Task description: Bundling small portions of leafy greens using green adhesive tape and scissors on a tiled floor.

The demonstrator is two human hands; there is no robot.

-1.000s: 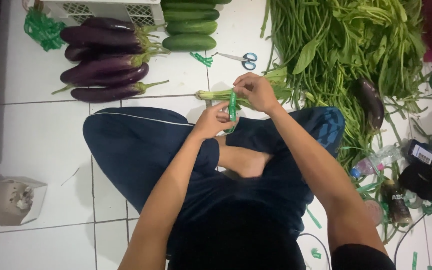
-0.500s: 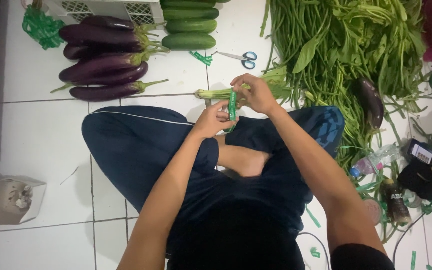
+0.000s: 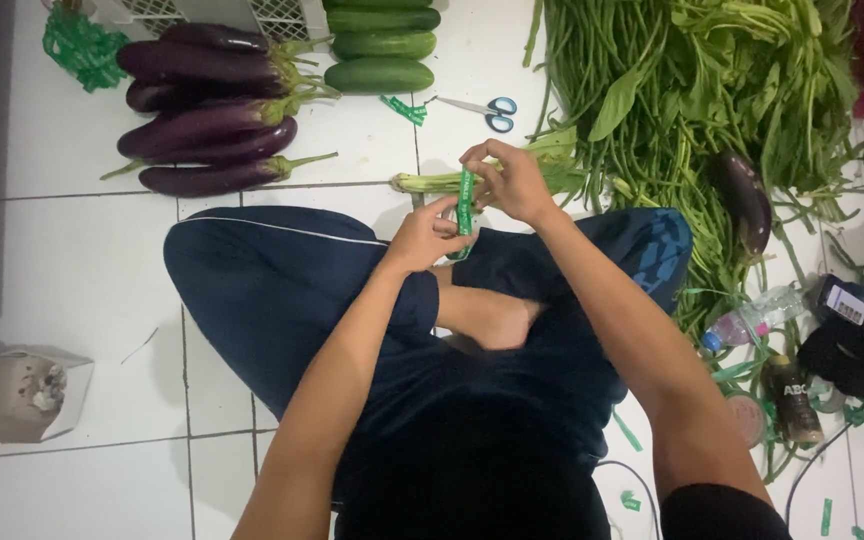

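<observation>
Position: The person sat cross-legged on the white tiled floor point(image 3: 72, 300), so that the work lay just beyond the knees and within reach of both hands.
Left hand point(image 3: 427, 235): Fingers were closed in a pinch on the lower end of a green tape strip point(image 3: 466, 200), apparently to keep it taut.
Right hand point(image 3: 512, 180): Fingers were curled shut over the upper end of the same strip and pressed against the bundle of green stalks point(image 3: 432, 182), apparently to hold the stems together while the strip ran across them.
Location of strip: It stood nearly upright between the two hands, crossing the bundle near its cut ends, above the person's knee.
Appearance of strip: Narrow, flat, bright green, with pale print too small to make out; stretched straight, with no slack seen.
Appearance of bundle: Pale green stalk ends pointed left; the leafy part ran right beneath the right hand and was largely hidden.
Scissors point(image 3: 487, 110): They lay on the tile just beyond the hands, blue handles to the right, untouched.
Stock, left: Purple aubergines point(image 3: 207, 110) and cucumbers point(image 3: 377, 45) were grouped by kind, apart from the work.
Stock, right: A heap of leafy greens and long beans point(image 3: 672, 90) lay beside the right arm, with one aubergine on top.
</observation>
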